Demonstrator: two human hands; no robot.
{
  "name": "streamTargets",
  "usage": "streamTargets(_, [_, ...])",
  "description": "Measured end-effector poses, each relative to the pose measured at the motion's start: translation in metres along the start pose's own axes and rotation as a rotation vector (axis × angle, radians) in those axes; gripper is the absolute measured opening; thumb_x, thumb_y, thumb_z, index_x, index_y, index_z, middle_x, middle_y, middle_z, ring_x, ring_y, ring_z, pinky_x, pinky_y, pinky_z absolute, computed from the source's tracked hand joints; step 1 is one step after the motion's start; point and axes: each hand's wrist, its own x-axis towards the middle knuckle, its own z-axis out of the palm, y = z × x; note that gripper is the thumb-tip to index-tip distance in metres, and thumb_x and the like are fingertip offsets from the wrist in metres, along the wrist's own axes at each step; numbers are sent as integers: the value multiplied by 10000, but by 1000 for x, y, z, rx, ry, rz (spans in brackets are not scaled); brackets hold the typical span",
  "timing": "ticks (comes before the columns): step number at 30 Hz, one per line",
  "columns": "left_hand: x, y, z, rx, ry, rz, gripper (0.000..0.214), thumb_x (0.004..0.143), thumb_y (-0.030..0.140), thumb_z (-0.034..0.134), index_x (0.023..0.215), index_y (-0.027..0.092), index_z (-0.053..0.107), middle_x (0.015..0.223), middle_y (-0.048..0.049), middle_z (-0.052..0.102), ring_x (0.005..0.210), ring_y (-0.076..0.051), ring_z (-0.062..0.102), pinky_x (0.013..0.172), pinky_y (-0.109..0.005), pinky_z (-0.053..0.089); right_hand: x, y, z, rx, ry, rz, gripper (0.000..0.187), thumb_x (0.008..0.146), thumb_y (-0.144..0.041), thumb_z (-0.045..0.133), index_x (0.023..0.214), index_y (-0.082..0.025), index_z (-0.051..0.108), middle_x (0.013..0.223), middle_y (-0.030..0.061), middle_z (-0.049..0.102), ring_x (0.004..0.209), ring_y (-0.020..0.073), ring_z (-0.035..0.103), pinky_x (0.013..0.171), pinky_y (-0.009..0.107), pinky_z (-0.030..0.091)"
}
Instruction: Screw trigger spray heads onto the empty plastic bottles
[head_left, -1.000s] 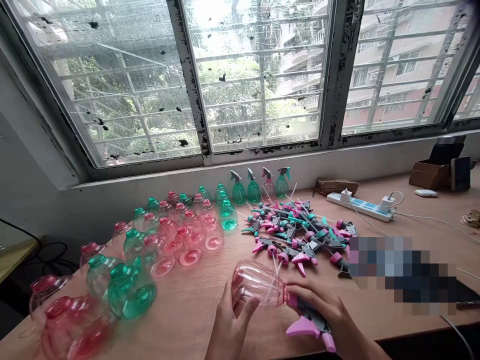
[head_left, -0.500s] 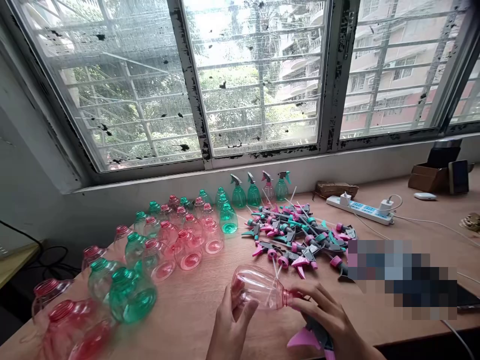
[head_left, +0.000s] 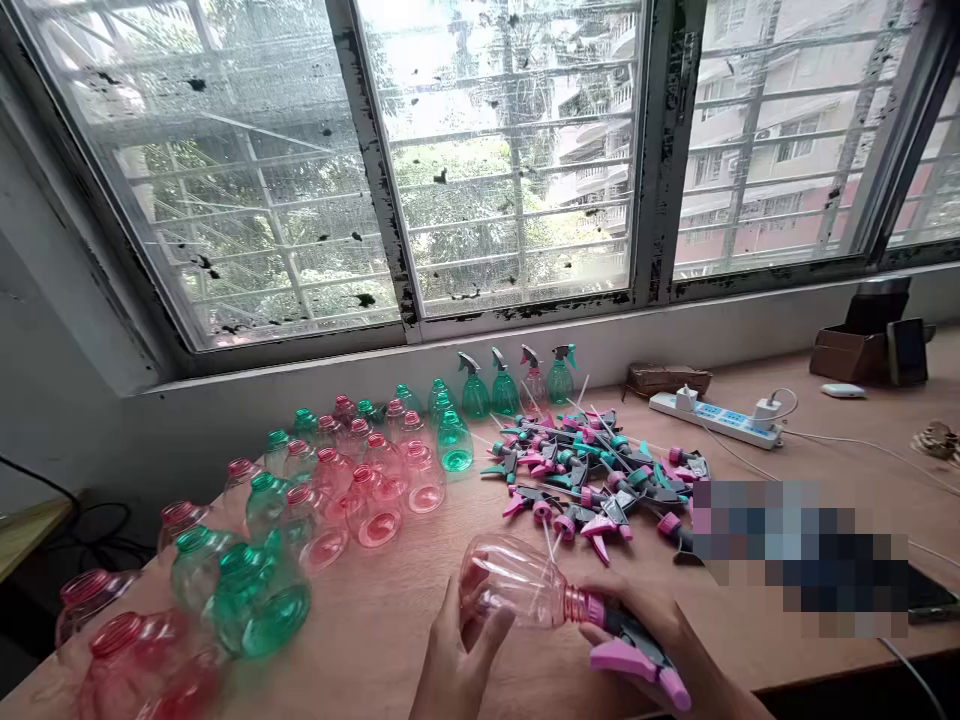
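A clear pink bottle [head_left: 514, 578] lies on its side near the table's front edge. My left hand [head_left: 457, 660] is wrapped around its rounded base. My right hand [head_left: 660, 645] grips a grey and pink trigger sprayer head [head_left: 630, 655] that sits at the bottle's neck, its dip tube inside the bottle. A pile of loose pink and teal sprayer heads [head_left: 592, 470] lies just beyond my hands.
Several empty pink and green bottles [head_left: 322, 490] stand at the left. Several finished spray bottles [head_left: 510, 375] line the wall under the window. A white power strip [head_left: 716, 415], a brown box [head_left: 847, 350] and a blurred patch [head_left: 802, 550] lie to the right.
My right hand has turned on the sprayer head at the bottle's neck; its pink trigger now points right and toward me. The bottle stayed in my left hand. The view shifted slightly.
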Motion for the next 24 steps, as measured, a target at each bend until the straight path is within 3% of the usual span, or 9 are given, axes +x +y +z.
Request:
streamTargets(6, [0,-2,3,-38,6,22,787,771,541,808,1428,204,538,1530,-162,564,1455,-388,462,1201,-502,405,-1,4,1,120,-78,153,402,818,-328,815,1189,-268,669,1095,69,820,974,308,775,820,306,599])
streamTargets(9, [1,-1,3,-30,15,30,763,776,526,805,1428,233,538,1540,-136,554,1465,-383,448,1213,-506,381,-1,8,3,109,-108,204,401,829,-314,809,1193,-248,653,1050,74,826,926,300,783,780,301,603])
streamTargets(13, [3,4,1,69,2,87,716,749,472,836,1386,248,595,1363,-110,696,1332,-373,600,1189,-487,412,-2,11,2,82,-137,200,321,882,-335,743,1168,-221,653,1001,85,833,855,282,788,697,285,593])
streamTargets(16, [4,6,0,64,-30,83,742,721,429,863,1390,260,592,1310,-98,729,1251,-358,665,1159,-473,453,-3,11,1,105,-109,197,325,868,-363,742,1159,-239,668,1003,64,826,856,277,775,718,297,573])
streamTargets(20, [1,1,1,36,-39,77,768,679,397,902,1369,271,589,1340,-100,715,1274,-361,648,1142,-468,475,-4,11,0,134,-106,207,270,866,-334,723,1114,-237,679,913,30,813,769,235,764,686,275,552])
streamTargets(24, [-1,-3,1,-25,-2,85,732,694,479,887,1322,236,599,1428,-149,648,1336,-370,593,1170,-491,439,1,7,1,101,-76,204,248,860,-325,749,1081,-224,699,905,40,819,774,232,776,685,260,573])
